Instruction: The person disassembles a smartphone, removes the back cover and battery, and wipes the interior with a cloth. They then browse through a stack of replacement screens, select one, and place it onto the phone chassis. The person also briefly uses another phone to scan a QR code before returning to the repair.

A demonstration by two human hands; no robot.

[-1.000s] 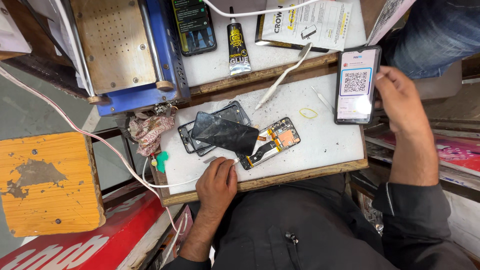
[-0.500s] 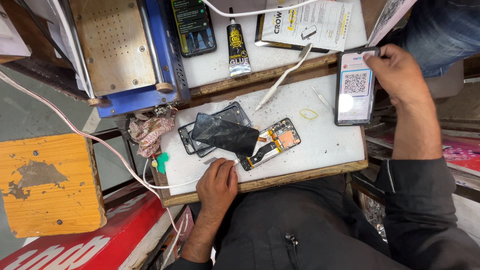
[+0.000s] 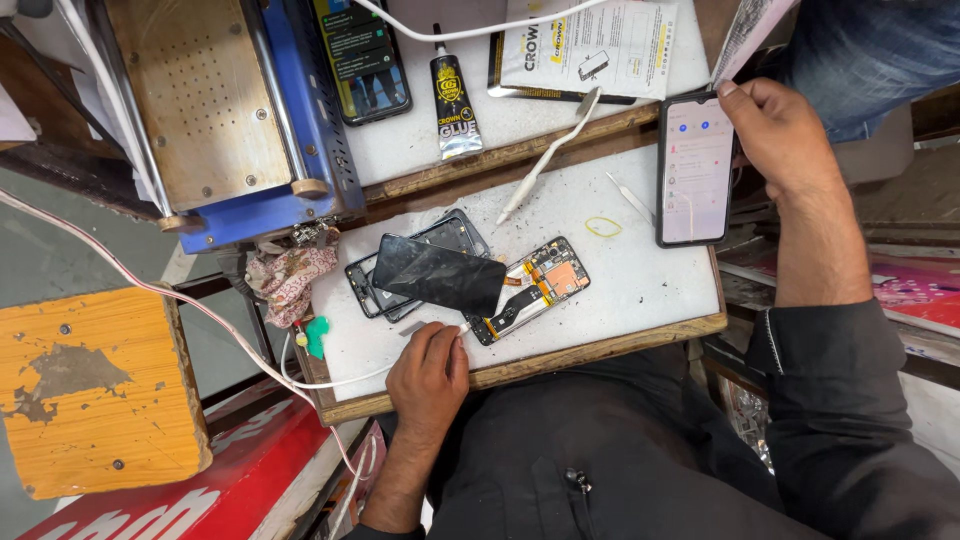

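The white worktop [image 3: 640,290] (wood-edged) carries an opened phone body [image 3: 530,290], a black screen panel [image 3: 440,275] lying over a dark frame [image 3: 365,285], a yellow rubber band [image 3: 603,227], a white stylus [image 3: 548,155] and a lit smartphone [image 3: 693,170].

Phone repair workshop: dismantled phone [image 3: 530,290], glue tube [image 3: 455,100].
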